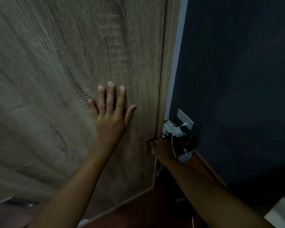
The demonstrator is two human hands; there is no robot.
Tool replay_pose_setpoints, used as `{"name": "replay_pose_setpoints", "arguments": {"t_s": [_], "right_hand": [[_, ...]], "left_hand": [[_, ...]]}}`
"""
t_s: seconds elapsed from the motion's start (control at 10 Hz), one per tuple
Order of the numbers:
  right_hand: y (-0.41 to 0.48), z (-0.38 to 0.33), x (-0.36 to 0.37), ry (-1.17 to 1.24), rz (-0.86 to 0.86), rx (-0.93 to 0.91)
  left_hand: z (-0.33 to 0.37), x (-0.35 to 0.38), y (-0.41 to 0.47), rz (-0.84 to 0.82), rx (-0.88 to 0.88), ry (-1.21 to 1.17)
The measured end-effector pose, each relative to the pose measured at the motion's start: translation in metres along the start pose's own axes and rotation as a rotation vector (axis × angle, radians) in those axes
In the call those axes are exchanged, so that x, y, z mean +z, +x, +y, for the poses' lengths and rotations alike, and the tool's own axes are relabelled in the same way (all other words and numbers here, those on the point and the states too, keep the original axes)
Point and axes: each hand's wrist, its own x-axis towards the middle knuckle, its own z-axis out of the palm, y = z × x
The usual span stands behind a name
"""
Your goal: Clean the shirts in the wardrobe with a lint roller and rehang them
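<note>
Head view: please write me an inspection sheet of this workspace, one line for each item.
Surface: grey-brown wood-grain wardrobe door, blurred by motion.
Job's things: shirts and lint roller, nothing seen.
Clutter: black-and-white patterned bundle wedged between wardrobe and wall.
Hands: left hand flat on the door, fingers straight; right hand curls on the small grey handle plate at the door's edge.
Cables: thin white cable plugged into the white wall socket, running down over the bundle.
Surroundings: dark blue wall; dark red-brown floor; pale object at lower right, unclear.
</note>
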Motion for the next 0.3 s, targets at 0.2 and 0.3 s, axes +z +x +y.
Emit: {"name": "replay_pose_setpoints", "arguments": {"t_s": [0.2,0.3], "right_hand": [[-0.004,0.002,-0.012,-0.047,-0.021,-0.038],[-0.003,0.008,-0.037,-0.13,0.017,-0.109]], "left_hand": [[0.005,-0.004,0.002,-0.028,-0.001,-0.042],[0.021,-0.016,0.002,-0.091,0.021,-0.297]]}}
